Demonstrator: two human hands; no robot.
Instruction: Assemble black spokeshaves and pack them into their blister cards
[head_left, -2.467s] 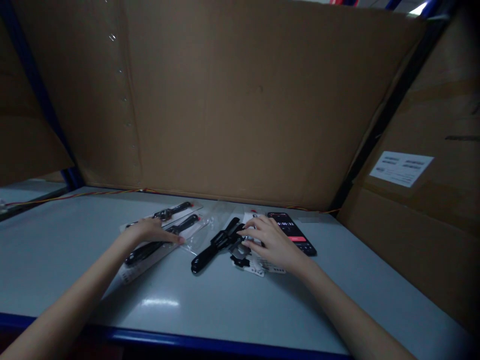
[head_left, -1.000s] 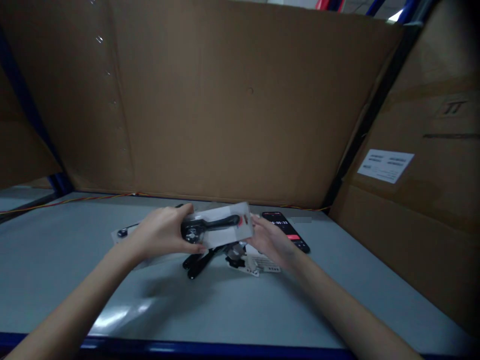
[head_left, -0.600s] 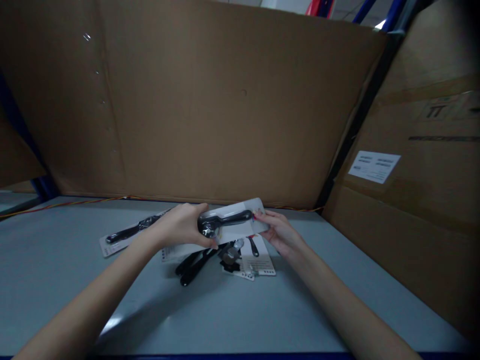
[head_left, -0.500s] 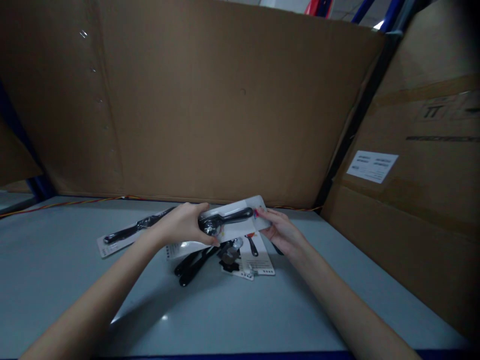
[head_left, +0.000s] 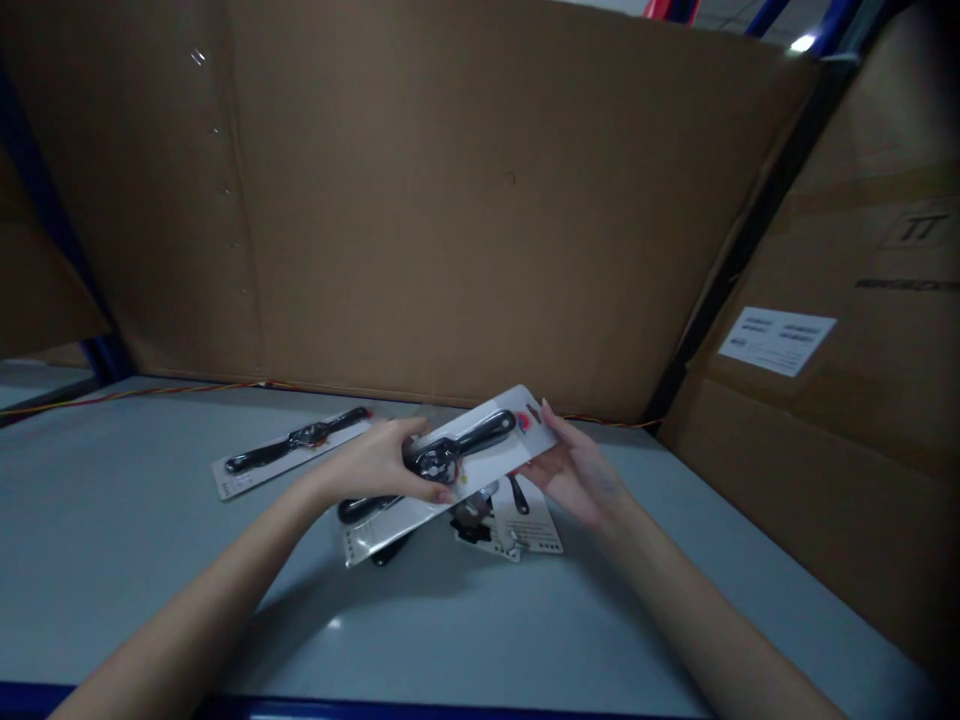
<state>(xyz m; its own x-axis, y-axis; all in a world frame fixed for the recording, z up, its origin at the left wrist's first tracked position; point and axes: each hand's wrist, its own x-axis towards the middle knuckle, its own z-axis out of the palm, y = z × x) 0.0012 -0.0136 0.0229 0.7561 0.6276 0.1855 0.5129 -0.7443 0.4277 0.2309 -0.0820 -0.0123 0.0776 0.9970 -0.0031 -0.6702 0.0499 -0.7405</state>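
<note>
My left hand [head_left: 386, 460] is closed around the middle of a blister-packed black-handled tool [head_left: 484, 432], its thumb along the near edge. The white card is tilted, with its right end raised. At that end my right hand [head_left: 574, 465] grips the card's edge, thumb on the rim and fingers behind. Below the held pack, partly hidden, lie more black-handled tools and cards [head_left: 536, 525] in a loose pile. A similar carded tool [head_left: 296, 442] lies flat on the table to the left, just beyond my left forearm. The tools' exact kind cannot be made out.
The grey table [head_left: 420, 640] ends at a blue front edge. A tall cardboard sheet [head_left: 450, 200] closes off the back, and a large carton [head_left: 825, 430] with a white label stands at right. A thin red and yellow cable [head_left: 180, 390] runs along the table's back.
Both hands have turned the held pack so its face shows more fully and its left end hangs lower. My right hand has shifted around the card's right end. The view has moved slightly left.
</note>
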